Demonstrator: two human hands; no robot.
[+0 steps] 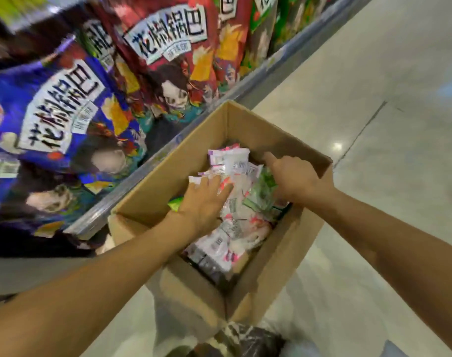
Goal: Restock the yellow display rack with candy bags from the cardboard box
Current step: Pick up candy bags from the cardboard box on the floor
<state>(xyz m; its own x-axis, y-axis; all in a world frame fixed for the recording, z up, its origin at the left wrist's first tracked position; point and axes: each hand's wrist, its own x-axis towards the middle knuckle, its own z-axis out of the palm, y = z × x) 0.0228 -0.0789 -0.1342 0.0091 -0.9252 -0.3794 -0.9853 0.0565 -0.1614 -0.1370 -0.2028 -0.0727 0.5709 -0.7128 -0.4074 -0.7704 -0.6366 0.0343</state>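
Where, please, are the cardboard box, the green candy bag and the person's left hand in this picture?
cardboard box (276,139): head view, on its inner far wall.
green candy bag (262,193): head view, on its crumpled middle.
left hand (204,202): head view, on the back of the hand, resting on white bags.

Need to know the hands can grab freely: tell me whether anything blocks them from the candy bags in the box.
Nothing visible does. The box is open, and the left hand and right hand are already on the bags.

You can read 花椒锅巴 on the blue snack bag (57,104) and the red snack bag (168,34); box packets' print is illegible.
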